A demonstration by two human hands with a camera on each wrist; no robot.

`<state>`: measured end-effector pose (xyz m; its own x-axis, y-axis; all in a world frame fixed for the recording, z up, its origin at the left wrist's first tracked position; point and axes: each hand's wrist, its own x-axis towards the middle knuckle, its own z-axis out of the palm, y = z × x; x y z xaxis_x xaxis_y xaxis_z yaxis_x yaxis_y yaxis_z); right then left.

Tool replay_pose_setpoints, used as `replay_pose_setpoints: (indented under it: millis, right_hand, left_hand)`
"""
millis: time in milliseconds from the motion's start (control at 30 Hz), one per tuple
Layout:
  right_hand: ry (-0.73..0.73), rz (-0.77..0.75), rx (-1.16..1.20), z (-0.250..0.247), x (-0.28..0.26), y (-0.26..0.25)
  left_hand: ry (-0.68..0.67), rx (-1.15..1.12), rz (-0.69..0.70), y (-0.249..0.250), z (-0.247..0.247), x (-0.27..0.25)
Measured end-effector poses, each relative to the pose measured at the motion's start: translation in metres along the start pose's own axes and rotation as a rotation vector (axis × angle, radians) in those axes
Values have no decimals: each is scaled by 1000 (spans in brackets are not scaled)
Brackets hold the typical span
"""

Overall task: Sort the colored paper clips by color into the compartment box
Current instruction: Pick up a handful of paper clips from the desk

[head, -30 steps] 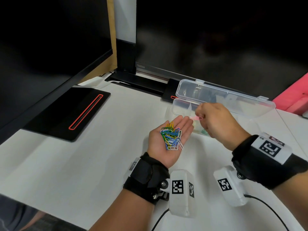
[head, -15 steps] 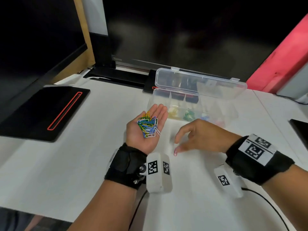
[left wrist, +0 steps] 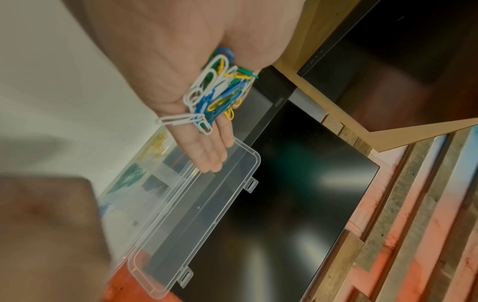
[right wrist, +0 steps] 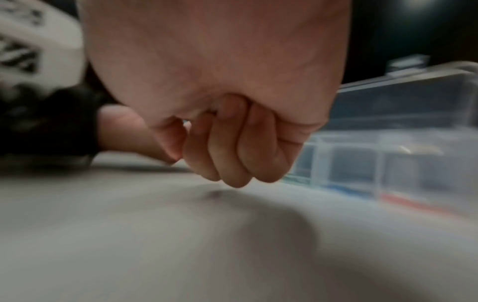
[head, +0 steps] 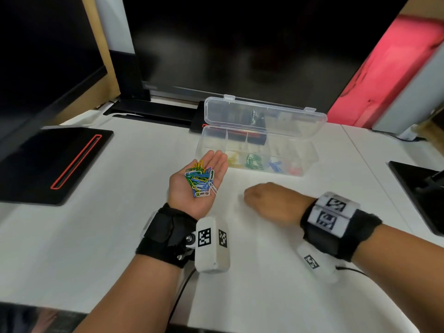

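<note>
My left hand (head: 185,191) lies palm up above the white table with straight fingers, carrying a loose pile of paper clips (head: 200,181) in green, blue, yellow and white (left wrist: 217,92). The clear compartment box (head: 209,143) stands just beyond its fingertips, lid (head: 264,118) tipped back. Its front row holds yellow clips (head: 233,161), green clips (head: 254,162), blue clips (head: 275,165) and pink clips (head: 294,168). My right hand (head: 271,203) hovers low over the table, right of the left hand. Its fingers (right wrist: 227,153) are curled into a fist with the thumb against the forefinger; whatever is inside is hidden.
A black monitor base with a red slot (head: 55,162) lies at the left, and another black base (head: 420,193) at the right edge. Dark monitors stand behind the box. A pink-red panel (head: 384,68) leans at the back right. A cable (head: 353,270) trails from the right wrist.
My right hand left the box, reached down to a pink clip lying on the table, and has now curled into a fist there; that clip no longer shows. The left hand stays still.
</note>
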<state>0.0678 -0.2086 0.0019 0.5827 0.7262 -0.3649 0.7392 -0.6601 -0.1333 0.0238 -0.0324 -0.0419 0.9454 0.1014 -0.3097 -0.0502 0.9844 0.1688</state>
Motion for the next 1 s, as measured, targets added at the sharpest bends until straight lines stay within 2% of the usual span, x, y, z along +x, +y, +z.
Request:
replay_pose_setpoints:
  millis: [33,100,133,167,267,333,500,667,833,1000]
  right_hand:
    - [80,50,233,-6,-1,9]
    - [269,255,969,-15,-7,29]
    - [356,303,1333,-20,-12,40]
    - [419,310,1580,-25,-17,51]
    - [589,261,1895,-39,-22,73]
    - [711,286,1937,-47,-17,82]
    - [877,373,1729,-63,12,92]
    - [1062,354,1635,-63,42,103]
    - [1132,442,1612,-53,55,116]
    - [1148,422,1632,-54,56,118]
  left_hand:
    - [-3,5,-8,-2,1,-1]
    - [-9,4,-25,-7,4,-1]
    - [-11,-4,-34,-10,6,0]
    - [-13,-15,-44,-13,8,0]
    - [-26,-39,-58,-19,12,2]
    - [-28,-56,-66,-22,13,5]
    - [-10,-37,-81,-26,6,12]
    - [0,-14,-70,-20,4,17]
    - [-17,-17,-70,-21,3,18]
    - [-21,-15,-69,-20,5,17]
